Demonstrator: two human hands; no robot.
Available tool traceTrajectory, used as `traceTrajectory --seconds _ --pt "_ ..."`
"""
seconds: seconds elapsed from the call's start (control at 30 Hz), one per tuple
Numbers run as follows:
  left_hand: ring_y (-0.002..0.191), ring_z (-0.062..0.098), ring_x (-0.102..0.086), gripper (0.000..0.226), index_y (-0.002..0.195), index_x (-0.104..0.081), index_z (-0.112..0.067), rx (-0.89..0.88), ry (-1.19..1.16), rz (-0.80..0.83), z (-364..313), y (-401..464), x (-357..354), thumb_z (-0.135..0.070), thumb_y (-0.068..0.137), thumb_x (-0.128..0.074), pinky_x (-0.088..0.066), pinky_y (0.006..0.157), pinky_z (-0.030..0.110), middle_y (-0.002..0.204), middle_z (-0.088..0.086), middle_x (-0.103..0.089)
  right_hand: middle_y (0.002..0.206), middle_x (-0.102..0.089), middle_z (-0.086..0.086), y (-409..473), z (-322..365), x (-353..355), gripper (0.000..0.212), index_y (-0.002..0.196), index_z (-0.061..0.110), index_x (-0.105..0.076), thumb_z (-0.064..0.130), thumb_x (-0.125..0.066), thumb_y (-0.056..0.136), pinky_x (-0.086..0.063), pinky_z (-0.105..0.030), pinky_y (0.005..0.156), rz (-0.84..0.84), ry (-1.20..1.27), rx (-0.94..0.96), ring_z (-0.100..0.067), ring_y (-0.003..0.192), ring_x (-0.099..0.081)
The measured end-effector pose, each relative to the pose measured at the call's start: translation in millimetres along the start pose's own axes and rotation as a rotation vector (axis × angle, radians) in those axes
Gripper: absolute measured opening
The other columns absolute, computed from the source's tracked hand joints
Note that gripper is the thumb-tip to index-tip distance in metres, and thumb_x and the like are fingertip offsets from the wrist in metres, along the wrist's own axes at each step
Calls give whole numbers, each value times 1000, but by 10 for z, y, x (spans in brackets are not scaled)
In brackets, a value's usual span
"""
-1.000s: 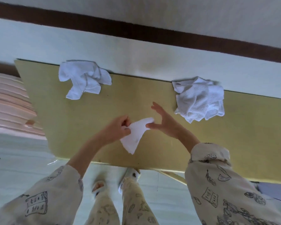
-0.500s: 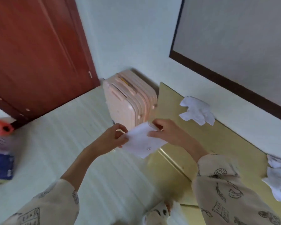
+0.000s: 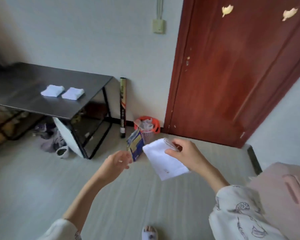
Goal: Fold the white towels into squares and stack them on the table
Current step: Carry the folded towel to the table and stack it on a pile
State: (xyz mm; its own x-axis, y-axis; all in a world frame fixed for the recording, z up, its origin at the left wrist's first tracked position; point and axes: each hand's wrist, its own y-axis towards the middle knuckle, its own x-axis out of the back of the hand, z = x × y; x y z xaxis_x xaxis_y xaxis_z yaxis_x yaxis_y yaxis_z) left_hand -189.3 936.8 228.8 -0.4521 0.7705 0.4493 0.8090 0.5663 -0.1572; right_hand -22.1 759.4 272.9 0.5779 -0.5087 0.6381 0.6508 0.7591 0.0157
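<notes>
Where both hands pinched the folded towel half a second ago, only the right hand (image 3: 185, 157) holds it now: its fingers (image 3: 177, 142) curl over the top edge and the thumb presses the near face, so the white towel (image 3: 164, 161) hangs in the air in front of the person, folded to a rough square with a small mark near its lower edge. The left hand (image 3: 116, 162) has let go and hovers just beside the towel, apart from it, its fingers loosely curled and holding nothing. Both printed sleeves (image 3: 239, 217) show at the bottom, and a slippered foot (image 3: 149, 233) stands on the grey floor (image 3: 42, 184).

The view has swung round as well. The yellow surface with its crumpled towels has dropped out of sight, and the pink suitcase (image 3: 287, 189), earlier ahead of the hands, now sits at the lower right edge. Beyond the hands a blue and yellow box (image 3: 135, 146) stands on the floor, with an orange basket (image 3: 146, 127) just behind it by the red-brown door (image 3: 235, 70).

Farther left stands a dark surface (image 3: 33, 101) on a black frame. Two folded white towels lie on it side by side, one (image 3: 52, 90) to the left and one (image 3: 72, 93) to the right, close together; whether their edges touch I cannot tell. Shoes (image 3: 50, 137) lie on the floor under it, and a long dark tube (image 3: 123, 106) leans upright against the wall (image 3: 87, 32) beside the frame.
</notes>
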Motion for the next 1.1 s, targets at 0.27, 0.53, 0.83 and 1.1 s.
traceTrajectory --seconds 0.27,0.53,0.83,1.1 --pt "82 15 -63 22 101 -55 -21 128 100 -217 586 926 1878 -5 92 -44 -48 62 15 96 0 -67 59 -47 10 2147 1216 -1209 21 67 25 -51 28 -64 83 -34 -11 54 203 -92 263 -3 54 -41" --pt "82 13 -64 17 93 -55 -30 187 34 -391 1199 1551 3531 -14 93 -50 -46 63 16 94 -4 -67 70 -50 3 3753 2400 -2471 23 81 8 -57 29 -62 86 -34 -22 60 413 -27 386 -9 64 -43" --pt "105 8 -60 66 124 -53 -33 176 -543 -271 2288 2526 5244 -66 68 -61 -47 89 30 110 -10 -65 61 -39 11 5047 3480 -4050 24 70 13 -51 27 -62 87 -32 -13 57 498 26 394 -3 55 -37" --pt "68 9 -67 27 115 -60 -9 138 -630 -186 2637 3608 6416 -19 90 -60 -49 62 18 95 3 -69 84 -58 -15 6180 4031 -4919 26 89 2 -56 28 -62 88 -46 -27 70 403 178 186 -25 77 -57"
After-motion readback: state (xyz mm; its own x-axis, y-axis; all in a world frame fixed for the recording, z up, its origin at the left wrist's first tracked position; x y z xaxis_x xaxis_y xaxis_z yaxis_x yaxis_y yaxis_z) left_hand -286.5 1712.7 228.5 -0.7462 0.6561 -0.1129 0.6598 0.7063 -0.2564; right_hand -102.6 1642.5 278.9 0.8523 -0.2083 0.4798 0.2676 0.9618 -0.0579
